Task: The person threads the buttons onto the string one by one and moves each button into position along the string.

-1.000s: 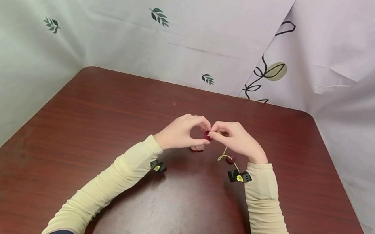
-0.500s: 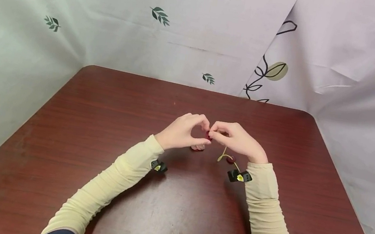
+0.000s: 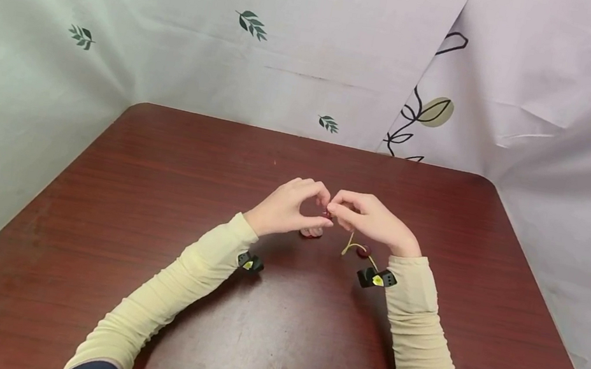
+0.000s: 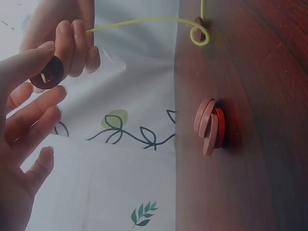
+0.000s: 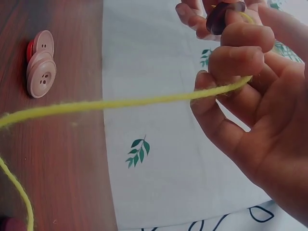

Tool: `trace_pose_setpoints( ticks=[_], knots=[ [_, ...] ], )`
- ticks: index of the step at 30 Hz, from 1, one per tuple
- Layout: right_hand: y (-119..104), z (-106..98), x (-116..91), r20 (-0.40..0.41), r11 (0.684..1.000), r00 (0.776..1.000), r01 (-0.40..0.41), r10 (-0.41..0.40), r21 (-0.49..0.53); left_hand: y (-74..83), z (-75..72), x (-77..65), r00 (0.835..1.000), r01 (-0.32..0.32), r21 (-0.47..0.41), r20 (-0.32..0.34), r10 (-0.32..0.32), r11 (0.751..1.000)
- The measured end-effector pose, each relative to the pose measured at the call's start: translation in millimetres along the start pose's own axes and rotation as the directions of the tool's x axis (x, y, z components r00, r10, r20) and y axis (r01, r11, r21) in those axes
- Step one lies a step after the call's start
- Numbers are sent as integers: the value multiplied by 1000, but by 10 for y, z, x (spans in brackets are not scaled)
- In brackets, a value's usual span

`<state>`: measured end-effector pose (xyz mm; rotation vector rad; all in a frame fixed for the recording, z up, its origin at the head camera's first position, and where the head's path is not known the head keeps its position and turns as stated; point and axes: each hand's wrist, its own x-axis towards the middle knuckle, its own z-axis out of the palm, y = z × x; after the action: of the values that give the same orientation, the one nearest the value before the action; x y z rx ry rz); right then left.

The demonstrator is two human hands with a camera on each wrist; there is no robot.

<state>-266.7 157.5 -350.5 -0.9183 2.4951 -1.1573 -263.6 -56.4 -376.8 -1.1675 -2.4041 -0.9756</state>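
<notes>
My left hand (image 3: 287,209) pinches a dark red button (image 4: 54,73) between thumb and fingers, above the table. A bit of yellow yarn (image 5: 139,101) shows at the button's hole in the left wrist view. Right beside it, my right hand (image 3: 379,223) pinches at the button and yarn with thumb and index finger, the other fingers curled in. From this hand the yarn hangs down, loops, and runs to another dark red button (image 3: 363,251) on the table. The yarn's tip is mostly hidden by fingers.
Below the left hand, several pink buttons (image 5: 42,77) lean in a small pile against a red button (image 4: 221,127) on the brown table (image 3: 273,323). Black wrist cameras sit at both cuffs. A white leaf-print cloth (image 3: 294,49) surrounds the table's back and sides.
The held button has turned more edge-on in the head view. My right fingertips have shifted slightly left, and the hanging yarn moved left with them. The left hand stays almost still.
</notes>
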Motion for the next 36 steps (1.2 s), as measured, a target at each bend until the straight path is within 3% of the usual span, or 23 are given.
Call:
trace_pose_setpoints(
  ticks=[9, 20, 28, 36],
  knots=[
    [-11, 27, 13, -28, 999, 999, -25, 26, 22, -4, 22, -4, 999, -5, 4, -40, 5, 1000],
    [-73, 41, 21, -122, 1000, 992, -17, 13, -25, -7, 1, 7, 993, -102, 83, -55, 106, 991],
    [-80, 70, 29, -153, 999, 988, -5, -2, -43, -7, 5, 4, 991, -92, 154, -81, 106, 984],
    [-40, 49, 23, -157, 999, 988, -7, 0, -44, -13, -1, 6, 991, -87, 119, -94, 98, 989]
  ],
)
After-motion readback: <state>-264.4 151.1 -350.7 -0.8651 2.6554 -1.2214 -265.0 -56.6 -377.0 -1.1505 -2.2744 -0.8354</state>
